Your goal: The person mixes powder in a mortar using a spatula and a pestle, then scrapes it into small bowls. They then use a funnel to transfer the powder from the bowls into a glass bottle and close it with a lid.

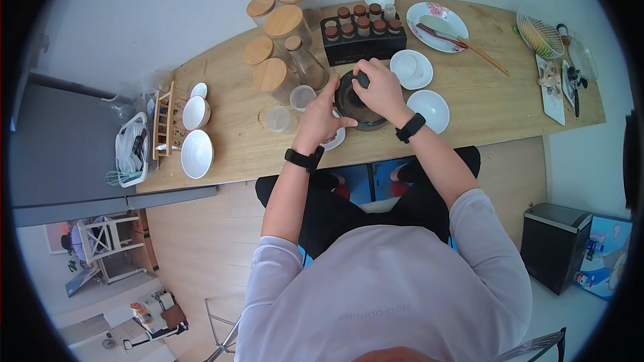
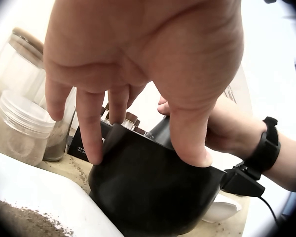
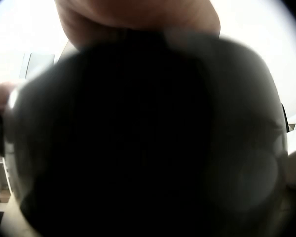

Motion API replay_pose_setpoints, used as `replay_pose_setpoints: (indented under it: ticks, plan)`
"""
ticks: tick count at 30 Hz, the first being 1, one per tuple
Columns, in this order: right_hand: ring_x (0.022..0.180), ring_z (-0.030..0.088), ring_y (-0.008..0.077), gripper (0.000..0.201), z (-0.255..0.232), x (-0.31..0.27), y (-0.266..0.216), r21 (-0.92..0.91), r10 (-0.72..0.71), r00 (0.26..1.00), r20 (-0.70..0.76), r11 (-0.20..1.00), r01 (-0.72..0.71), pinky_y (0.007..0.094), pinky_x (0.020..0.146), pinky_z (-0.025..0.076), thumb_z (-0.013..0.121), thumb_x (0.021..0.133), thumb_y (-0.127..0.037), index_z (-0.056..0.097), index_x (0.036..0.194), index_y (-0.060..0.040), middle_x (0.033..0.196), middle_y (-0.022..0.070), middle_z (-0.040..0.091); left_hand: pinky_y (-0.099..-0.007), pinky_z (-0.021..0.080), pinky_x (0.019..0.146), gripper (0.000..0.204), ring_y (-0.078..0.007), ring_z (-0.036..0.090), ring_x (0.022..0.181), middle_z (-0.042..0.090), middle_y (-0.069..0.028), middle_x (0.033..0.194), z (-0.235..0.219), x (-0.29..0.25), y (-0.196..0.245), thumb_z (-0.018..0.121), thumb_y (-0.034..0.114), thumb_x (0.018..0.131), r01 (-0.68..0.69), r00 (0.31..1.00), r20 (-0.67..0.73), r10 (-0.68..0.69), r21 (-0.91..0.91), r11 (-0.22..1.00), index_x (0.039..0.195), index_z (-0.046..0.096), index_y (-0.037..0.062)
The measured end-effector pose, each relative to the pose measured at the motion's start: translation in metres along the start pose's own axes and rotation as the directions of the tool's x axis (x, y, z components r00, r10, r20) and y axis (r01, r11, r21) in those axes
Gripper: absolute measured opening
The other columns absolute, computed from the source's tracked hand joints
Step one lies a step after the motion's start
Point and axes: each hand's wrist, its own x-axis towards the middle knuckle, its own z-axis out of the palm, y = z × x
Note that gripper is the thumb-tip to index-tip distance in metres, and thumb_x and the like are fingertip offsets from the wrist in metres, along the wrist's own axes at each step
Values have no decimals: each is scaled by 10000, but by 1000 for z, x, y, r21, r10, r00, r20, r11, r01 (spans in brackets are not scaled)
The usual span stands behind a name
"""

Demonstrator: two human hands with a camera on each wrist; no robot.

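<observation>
A dark mortar point(image 1: 377, 123) stands on the wooden table in front of the person. My left hand point(image 1: 319, 119) holds its left side, the thumb at the near rim and the fingers spread along the far side. My right hand point(image 1: 384, 96) grips the dark pestle point(image 1: 363, 80), whose lower end is inside the bowl. In the left wrist view, the mortar's smooth black wall point(image 2: 153, 192) shows below the left thumb and fingers. Beside it sits a white dish point(image 2: 64, 185) with brown ground powder. The mortar's dark wall point(image 3: 138, 138) fills most of the right wrist view, blurred.
Wooden-lidded jars point(image 1: 274, 75) and small plastic tubs point(image 1: 279, 119) stand to the left. Behind the mortar is a black rack point(image 1: 365, 48) of spice bottles. White bowls point(image 1: 429, 108) lie close on the right, and a flowered plate point(image 1: 419, 15) with a spatula sits farther back.
</observation>
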Motion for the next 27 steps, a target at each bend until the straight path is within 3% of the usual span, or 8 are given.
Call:
replay_pose_setpoints:
  ticks: [4,7,13,14,17,20,23,27]
  plan:
    - [797,628,365,178,-17,11,13,-17,5,991,134,1000,-3,464,662,493,707,792,-154,592,925,-129,878,98,585,-389,539,936,1104,-348,643,1142,569,-206,1378,0,-1,2,930,114,570,7,1000,2,-7,0,1000,1501,343,26]
    - [803,628,365,180,-30,9,-2,-78,14,995,98,997,-6,467,670,493,706,791,-158,589,924,-124,869,100,586,-389,539,946,1104,-347,634,1154,564,-197,1386,3,-1,-4,930,116,570,-9,1000,-6,9,-3,1000,1501,342,27]
    - [826,629,365,183,-15,-4,16,-40,9,999,46,999,-7,463,681,494,708,784,-153,591,922,-125,866,101,585,-396,536,966,1106,-349,609,1187,554,-181,1402,1,2,-2,929,123,574,-38,999,-18,39,25,999,1503,335,29]
    - [815,630,367,187,-19,1,15,-65,23,994,109,998,-16,464,676,494,710,784,-151,590,925,-125,873,97,585,-396,536,966,1109,-350,609,1185,554,-181,1403,1,1,-1,929,123,573,-26,1000,-13,26,17,1000,1504,333,28]
    - [797,632,367,193,-25,10,5,-105,19,995,102,994,-8,462,666,496,709,793,-158,590,941,-124,877,95,584,-395,538,957,1118,-352,619,1169,556,-185,1399,2,1,-5,931,125,568,-47,999,-17,47,24,999,1506,330,29]
    - [788,634,367,198,-26,13,-4,-44,-31,998,-46,999,29,460,656,499,706,801,-158,593,960,-126,883,95,580,-396,540,941,1123,-353,630,1148,559,-193,1393,6,1,-11,932,130,563,-59,998,-32,59,1,998,1507,332,32]
    - [796,636,369,197,-6,5,0,-74,-28,999,-32,997,25,457,657,502,703,805,-157,594,966,-129,890,96,576,-399,542,923,1122,-352,638,1133,562,-198,1388,2,1,-8,933,136,561,-34,999,-17,34,17,999,1506,337,33]
    - [791,637,366,197,-13,11,9,-75,-49,990,131,995,59,467,665,500,708,802,-158,593,960,-127,892,103,576,-400,542,913,1121,-354,646,1115,571,-189,1380,3,1,-9,934,141,561,-16,1000,-11,17,14,1000,1506,340,36]
